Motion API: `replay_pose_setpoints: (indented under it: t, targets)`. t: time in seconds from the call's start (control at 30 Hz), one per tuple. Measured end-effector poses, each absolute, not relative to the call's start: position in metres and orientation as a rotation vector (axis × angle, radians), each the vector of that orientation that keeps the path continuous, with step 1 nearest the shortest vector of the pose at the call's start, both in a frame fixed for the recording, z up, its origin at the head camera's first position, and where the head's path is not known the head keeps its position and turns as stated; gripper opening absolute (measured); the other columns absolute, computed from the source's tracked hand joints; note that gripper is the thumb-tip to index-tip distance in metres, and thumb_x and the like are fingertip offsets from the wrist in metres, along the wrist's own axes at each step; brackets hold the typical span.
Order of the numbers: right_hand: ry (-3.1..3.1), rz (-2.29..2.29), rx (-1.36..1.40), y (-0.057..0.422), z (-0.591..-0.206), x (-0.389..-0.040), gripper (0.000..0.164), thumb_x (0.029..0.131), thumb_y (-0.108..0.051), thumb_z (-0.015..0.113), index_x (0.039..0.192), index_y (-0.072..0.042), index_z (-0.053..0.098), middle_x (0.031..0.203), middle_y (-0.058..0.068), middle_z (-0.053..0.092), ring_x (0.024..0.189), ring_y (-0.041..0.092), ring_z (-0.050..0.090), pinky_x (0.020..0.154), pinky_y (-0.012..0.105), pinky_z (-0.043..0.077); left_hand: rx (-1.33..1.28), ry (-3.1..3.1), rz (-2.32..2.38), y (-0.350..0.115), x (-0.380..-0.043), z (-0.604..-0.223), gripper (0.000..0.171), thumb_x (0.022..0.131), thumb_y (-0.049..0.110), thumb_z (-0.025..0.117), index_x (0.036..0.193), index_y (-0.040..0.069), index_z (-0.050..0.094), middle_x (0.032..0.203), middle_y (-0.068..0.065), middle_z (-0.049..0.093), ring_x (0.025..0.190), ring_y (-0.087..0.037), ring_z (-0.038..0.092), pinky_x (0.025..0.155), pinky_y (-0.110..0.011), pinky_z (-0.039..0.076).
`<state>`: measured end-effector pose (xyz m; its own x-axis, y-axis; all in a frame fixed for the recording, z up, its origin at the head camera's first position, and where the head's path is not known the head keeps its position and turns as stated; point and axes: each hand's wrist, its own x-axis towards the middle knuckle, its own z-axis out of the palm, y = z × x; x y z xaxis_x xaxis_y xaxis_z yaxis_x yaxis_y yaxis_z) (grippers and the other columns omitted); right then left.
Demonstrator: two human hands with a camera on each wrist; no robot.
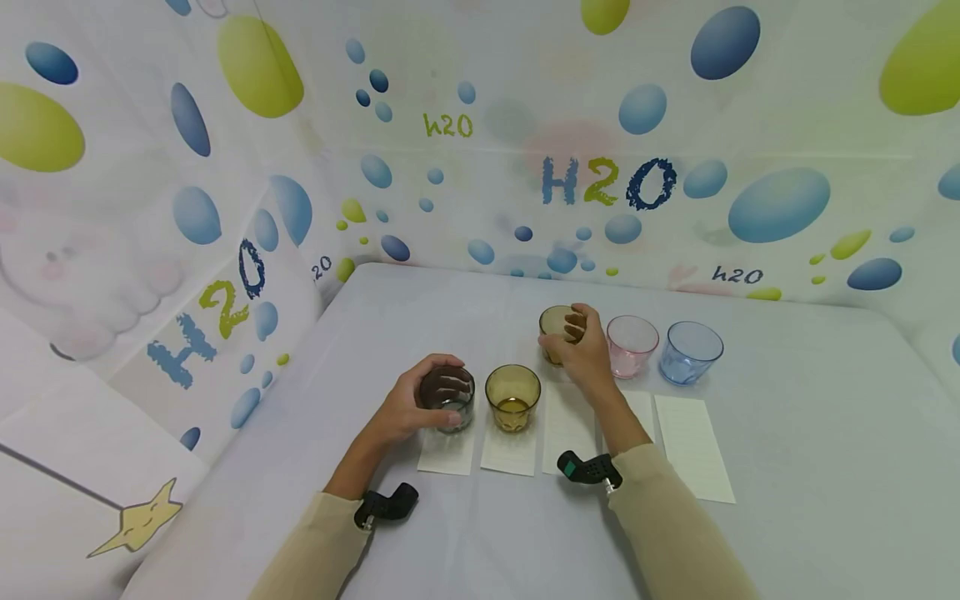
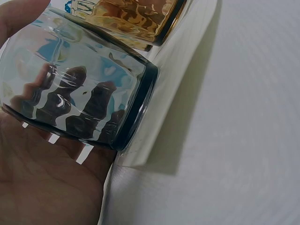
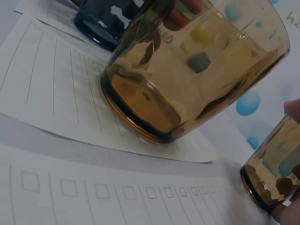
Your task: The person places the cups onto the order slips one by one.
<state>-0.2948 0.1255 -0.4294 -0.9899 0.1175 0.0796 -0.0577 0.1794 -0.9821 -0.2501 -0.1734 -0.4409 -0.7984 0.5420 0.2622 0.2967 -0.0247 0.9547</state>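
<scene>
My left hand [image 1: 401, 407] curls round a smoky grey glass [image 2: 98, 84], thumb at the near side and fingers behind it. This glass stands over the leftmost paper slip [image 1: 446, 457]. Just right of it an amber glass [image 1: 513, 398] stands upright on the second slip [image 1: 508, 455], untouched by either hand. Farther back, my right hand [image 1: 591, 357] grips another amber glass [image 1: 553, 327] between thumb and fingers. In the right wrist view that held glass [image 3: 265, 178] shows at the right edge, partly cut off.
Right of the right hand stand a pink glass [image 1: 632, 346] and a blue glass [image 1: 691, 353]. More slips lie in the row, including a lined one [image 1: 693, 450] at the right end. A patterned cloth [image 1: 480, 200] hangs behind the white-covered table [image 1: 810, 433].
</scene>
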Motion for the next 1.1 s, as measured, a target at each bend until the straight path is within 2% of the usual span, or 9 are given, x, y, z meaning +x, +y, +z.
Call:
replay_pose_setpoints:
  t: [0.1, 0.23, 0.5, 0.77, 0.97, 1.1]
  targets:
    - [-2.292, 1.92, -0.069, 0.123, -0.43, -0.292, 0.08, 0.086, -0.018, 0.079, 0.152, -0.009, 0.035, 0.144, 0.011, 0.047, 0.134, 0.029, 0.046, 0.109, 0.042, 0.044, 0.9, 2.05, 1.925, -0.174, -0.249, -0.441, 0.069, 0.08, 0.001, 0.08, 0.139, -0.006, 0.045, 0.13, -0.024, 0.06, 0.122, -0.044, 0.059, 0.106, -0.048, 0.049]
    - [-2.285, 1.911, -0.077, 0.119, -0.43, -0.289, 0.08, 0.084, -0.019, 0.08, 0.151, -0.011, 0.037, 0.143, 0.009, 0.048, 0.133, 0.027, 0.047, 0.108, 0.041, 0.045, 0.912, 2.05, 1.922, -0.173, -0.249, -0.44, 0.071, 0.08, 0.001, 0.079, 0.139, -0.01, 0.043, 0.129, -0.026, 0.06, 0.121, -0.046, 0.058, 0.105, -0.05, 0.049]
    - [-2.176, 1.941, -0.027, 0.116, -0.427, -0.283, 0.077, 0.084, -0.013, 0.079, 0.149, -0.011, 0.039, 0.142, 0.009, 0.049, 0.132, 0.027, 0.047, 0.107, 0.04, 0.046, 0.934, 2.038, 1.924, -0.173, -0.25, -0.442, 0.071, 0.081, 0.001, 0.079, 0.138, -0.015, 0.04, 0.13, -0.028, 0.059, 0.121, -0.043, 0.059, 0.105, -0.05, 0.049]
    - [-2.104, 1.99, 0.021, 0.114, -0.423, -0.271, 0.075, 0.086, -0.01, 0.078, 0.15, -0.011, 0.039, 0.145, 0.01, 0.048, 0.135, 0.026, 0.046, 0.105, 0.038, 0.048, 0.926, 2.053, 1.919, -0.173, -0.251, -0.442, 0.07, 0.08, 0.0, 0.079, 0.138, -0.013, 0.042, 0.128, -0.027, 0.06, 0.121, -0.041, 0.06, 0.106, -0.049, 0.049]
    - [-2.078, 1.963, 0.031, 0.116, -0.42, -0.259, 0.074, 0.085, -0.005, 0.078, 0.149, -0.011, 0.041, 0.143, 0.01, 0.05, 0.134, 0.026, 0.048, 0.107, 0.042, 0.047, 0.942, 2.034, 1.933, -0.174, -0.251, -0.443, 0.071, 0.08, 0.0, 0.079, 0.138, -0.014, 0.041, 0.13, -0.027, 0.059, 0.12, -0.035, 0.062, 0.105, -0.05, 0.049]
    - [-2.054, 1.953, 0.065, 0.119, -0.417, -0.253, 0.075, 0.083, -0.002, 0.078, 0.148, -0.009, 0.041, 0.142, 0.011, 0.05, 0.134, 0.028, 0.048, 0.108, 0.048, 0.045, 0.952, 2.024, 1.938, -0.174, -0.252, -0.443, 0.07, 0.081, 0.002, 0.08, 0.138, -0.011, 0.042, 0.13, -0.027, 0.059, 0.12, -0.037, 0.061, 0.105, -0.052, 0.048]
